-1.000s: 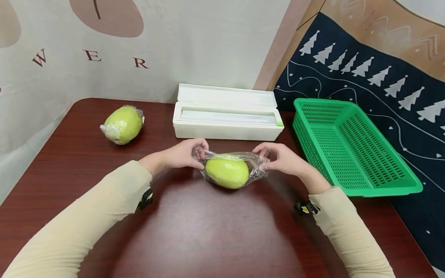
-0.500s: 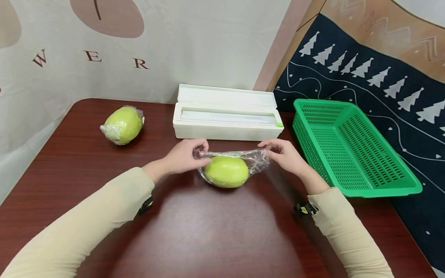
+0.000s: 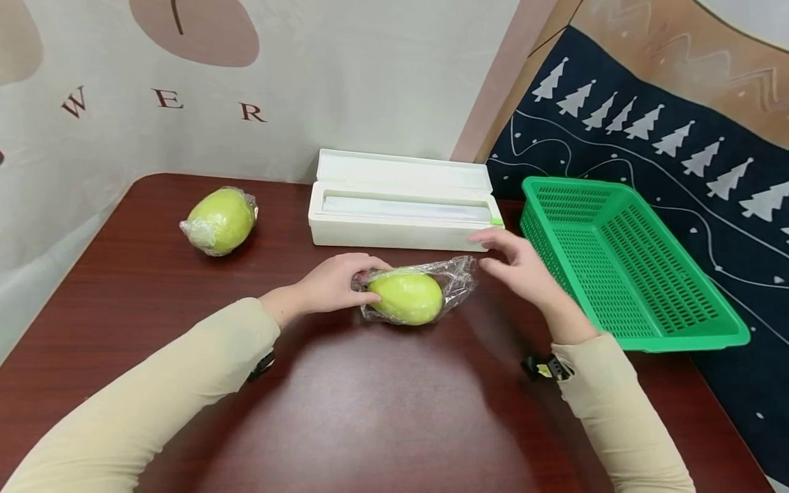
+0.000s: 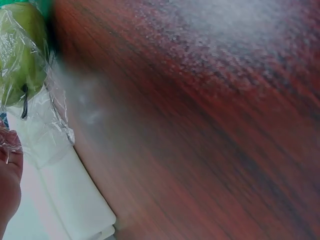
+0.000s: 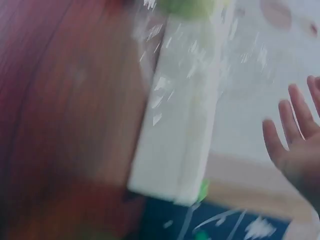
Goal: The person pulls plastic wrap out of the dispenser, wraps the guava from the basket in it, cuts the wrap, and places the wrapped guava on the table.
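A yellow-green pear point(image 3: 408, 298) lies on the table in loose cling film point(image 3: 459, 277), its stem showing through the film in the left wrist view. My left hand point(image 3: 335, 281) holds the wrapped pear at its left end, thumb in front and fingers over the top. Crumpled film sticks out to the right of the fruit. My right hand point(image 3: 520, 267) is off the film, just right of its loose end, with fingers parted and nothing in them. In the right wrist view, the fingers point(image 5: 289, 122) look spread.
Behind the pear stands a white cling film box point(image 3: 401, 236) with its lid up. A second wrapped pear point(image 3: 222, 220) sits at the back left. A green plastic basket point(image 3: 678, 339) is on the right, and a curtain hangs behind the table.
My right hand has let go of the film's right end and moved up and right. My left hand has shifted right from the film's edge onto the pear's left end.
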Demonstrator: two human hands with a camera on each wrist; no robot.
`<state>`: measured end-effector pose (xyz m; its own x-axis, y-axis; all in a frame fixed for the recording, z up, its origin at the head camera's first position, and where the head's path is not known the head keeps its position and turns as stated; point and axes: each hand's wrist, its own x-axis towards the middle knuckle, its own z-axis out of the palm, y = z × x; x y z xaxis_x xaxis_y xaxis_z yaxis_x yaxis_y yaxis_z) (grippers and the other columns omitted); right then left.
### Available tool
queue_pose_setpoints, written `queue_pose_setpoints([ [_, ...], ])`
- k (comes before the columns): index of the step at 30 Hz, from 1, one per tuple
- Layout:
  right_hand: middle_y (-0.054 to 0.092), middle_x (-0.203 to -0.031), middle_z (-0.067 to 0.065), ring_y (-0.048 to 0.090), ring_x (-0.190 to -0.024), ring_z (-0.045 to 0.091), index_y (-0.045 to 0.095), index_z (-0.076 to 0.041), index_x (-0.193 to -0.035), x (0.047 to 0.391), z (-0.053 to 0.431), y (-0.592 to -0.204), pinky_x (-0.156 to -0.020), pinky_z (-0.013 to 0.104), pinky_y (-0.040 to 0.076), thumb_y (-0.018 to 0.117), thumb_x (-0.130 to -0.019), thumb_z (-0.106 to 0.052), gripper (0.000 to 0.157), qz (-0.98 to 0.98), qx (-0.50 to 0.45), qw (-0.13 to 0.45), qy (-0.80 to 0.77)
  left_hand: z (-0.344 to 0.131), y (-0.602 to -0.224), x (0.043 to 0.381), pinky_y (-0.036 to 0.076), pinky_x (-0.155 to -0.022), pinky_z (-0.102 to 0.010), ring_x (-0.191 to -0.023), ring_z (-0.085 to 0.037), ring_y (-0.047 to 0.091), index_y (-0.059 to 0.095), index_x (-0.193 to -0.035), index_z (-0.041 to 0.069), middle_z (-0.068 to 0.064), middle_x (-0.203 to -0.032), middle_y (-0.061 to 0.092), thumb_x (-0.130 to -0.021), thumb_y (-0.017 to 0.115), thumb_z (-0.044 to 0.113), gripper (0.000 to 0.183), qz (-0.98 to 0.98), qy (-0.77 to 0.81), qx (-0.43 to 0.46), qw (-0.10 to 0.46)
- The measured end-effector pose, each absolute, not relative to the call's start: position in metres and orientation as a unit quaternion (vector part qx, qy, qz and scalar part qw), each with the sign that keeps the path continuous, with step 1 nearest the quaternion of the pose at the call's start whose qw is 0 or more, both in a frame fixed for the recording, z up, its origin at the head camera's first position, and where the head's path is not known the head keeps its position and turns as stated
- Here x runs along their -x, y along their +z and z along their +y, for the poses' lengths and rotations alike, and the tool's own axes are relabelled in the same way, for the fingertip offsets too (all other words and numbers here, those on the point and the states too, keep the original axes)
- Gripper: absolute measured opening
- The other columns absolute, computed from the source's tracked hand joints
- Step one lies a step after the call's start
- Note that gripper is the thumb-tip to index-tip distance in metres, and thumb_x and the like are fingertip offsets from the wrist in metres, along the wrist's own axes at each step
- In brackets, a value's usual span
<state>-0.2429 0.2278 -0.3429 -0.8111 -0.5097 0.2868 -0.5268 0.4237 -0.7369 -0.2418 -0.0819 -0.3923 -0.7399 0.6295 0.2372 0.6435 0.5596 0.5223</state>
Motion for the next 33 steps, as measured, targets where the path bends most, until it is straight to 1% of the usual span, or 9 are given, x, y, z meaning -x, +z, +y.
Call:
queue_pose_setpoints([
  [3,0.066,-0.098,0.005,0.055,-0.096,0.014,0.069,-0.005,-0.098,0.239,0.209,-0.345,-0.086,0.029,0.044,0.067,-0.081,-0.005,0.018,-0.891,-0.351,0.074,0.278,-0.081,-0.392,0.244,0.04,-0.069,-0.025,-0.074,-0.01,0.046,0.065,-0.115,0.018,0.004,-0.078,0.051,-0.077,0.076,0.027,0.041,-0.882,-0.307,0.358,0.008],
  [5,0.066,-0.094,0.002,0.054,-0.092,0.018,0.072,-0.012,-0.093,0.239,0.196,-0.348,-0.081,0.034,0.043,0.071,-0.08,-0.013,0.013,-0.907,-0.373,0.099,0.166,-0.081,-0.392,0.244,0.04,-0.069,-0.025,-0.074,-0.01,0.046,0.065,-0.114,0.018,0.004,-0.077,0.05,-0.077,0.076,0.027,0.04,-0.882,-0.313,0.353,0.004],
  [8,0.066,-0.091,0.0,0.054,-0.091,0.02,0.073,-0.014,-0.088,0.24,0.185,-0.354,-0.08,0.037,0.043,0.072,-0.079,-0.016,0.009,-0.916,-0.374,0.126,0.077,-0.08,-0.392,0.245,0.04,-0.069,-0.025,-0.073,-0.01,0.046,0.066,-0.113,0.018,0.005,-0.076,0.049,-0.077,0.076,0.026,0.038,-0.881,-0.319,0.35,-0.002],
  [12,0.067,-0.086,0.001,0.055,-0.087,0.02,0.072,-0.012,-0.083,0.243,0.18,-0.359,-0.076,0.036,0.044,0.069,-0.08,-0.012,0.004,-0.918,-0.366,0.138,0.067,-0.08,-0.392,0.246,0.039,-0.068,-0.025,-0.073,-0.01,0.046,0.067,-0.112,0.018,0.004,-0.075,0.049,-0.077,0.076,0.026,0.037,-0.879,-0.325,0.349,-0.008],
  [15,0.067,-0.082,0.002,0.054,-0.083,0.02,0.07,-0.011,-0.081,0.246,0.18,-0.358,-0.074,0.034,0.045,0.066,-0.081,-0.009,0.004,-0.917,-0.366,0.135,0.082,-0.081,-0.392,0.247,0.039,-0.067,-0.025,-0.072,-0.01,0.046,0.067,-0.112,0.017,0.004,-0.074,0.05,-0.077,0.076,0.026,0.036,-0.88,-0.33,0.342,-0.008],
  [18,0.067,-0.083,0.002,0.054,-0.085,0.02,0.069,-0.01,-0.083,0.248,0.179,-0.356,-0.077,0.033,0.046,0.067,-0.081,-0.01,0.003,-0.918,-0.365,0.122,0.097,-0.081,-0.392,0.248,0.039,-0.066,-0.024,-0.071,-0.01,0.046,0.068,-0.111,0.017,0.005,-0.074,0.051,-0.077,0.076,0.026,0.036,-0.881,-0.331,0.338,-0.006],
  [22,0.067,-0.088,0.002,0.055,-0.089,0.021,0.071,-0.01,-0.086,0.252,0.178,-0.359,-0.079,0.033,0.047,0.07,-0.081,-0.012,0.006,-0.918,-0.37,0.11,0.091,-0.082,-0.392,0.249,0.038,-0.066,-0.024,-0.071,-0.009,0.046,0.068,-0.112,0.017,0.005,-0.074,0.051,-0.078,0.075,0.026,0.036,-0.883,-0.326,0.338,-0.005],
  [27,0.066,-0.085,0.003,0.054,-0.085,0.021,0.07,-0.009,-0.081,0.255,0.176,-0.362,-0.076,0.032,0.046,0.066,-0.081,-0.009,0.004,-0.917,-0.376,0.111,0.079,-0.081,-0.391,0.249,0.038,-0.066,-0.024,-0.071,-0.01,0.045,0.068,-0.112,0.017,0.004,-0.073,0.05,-0.078,0.075,0.026,0.036,-0.882,-0.328,0.339,-0.011],
  [33,0.063,-0.082,0.006,0.054,-0.083,0.02,0.063,-0.008,-0.081,0.253,0.177,-0.355,-0.073,0.034,0.048,0.06,-0.083,-0.006,0.004,-0.923,-0.332,0.099,0.168,-0.08,-0.39,0.25,0.037,-0.067,-0.025,-0.07,-0.01,0.044,0.067,-0.112,0.017,0.002,-0.072,0.05,-0.078,0.075,0.026,0.036,-0.884,-0.339,0.323,-0.024],
])
